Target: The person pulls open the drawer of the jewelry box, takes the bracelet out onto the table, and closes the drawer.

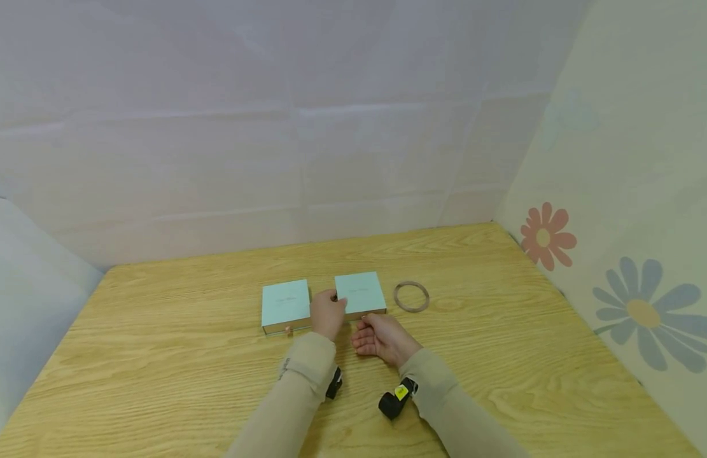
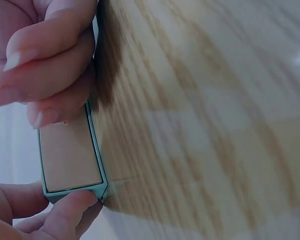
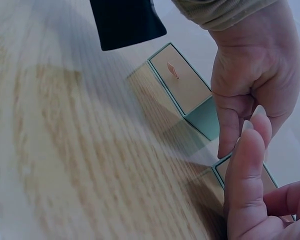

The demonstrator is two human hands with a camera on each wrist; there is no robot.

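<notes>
Two pale mint drawer boxes lie side by side on the wooden table. My left hand (image 1: 327,315) grips the left end of the right box (image 1: 360,291), its thumb at the corner in the left wrist view. At that box's peach drawer front (image 2: 72,160), my right hand (image 1: 384,337) pinches with thumb and forefinger, the other fingers curled. The right box's pull tab is hidden behind these fingers. The left box (image 1: 286,302) is close beside my left hand and shows a small copper-coloured tab (image 3: 173,70) on its front.
A thin brownish ring (image 1: 412,310) lies flat to the right of the right box. Pale cloth (image 1: 273,159) hangs behind the wooden table (image 1: 175,343), and a flower-printed sheet (image 1: 628,210) borders its right side.
</notes>
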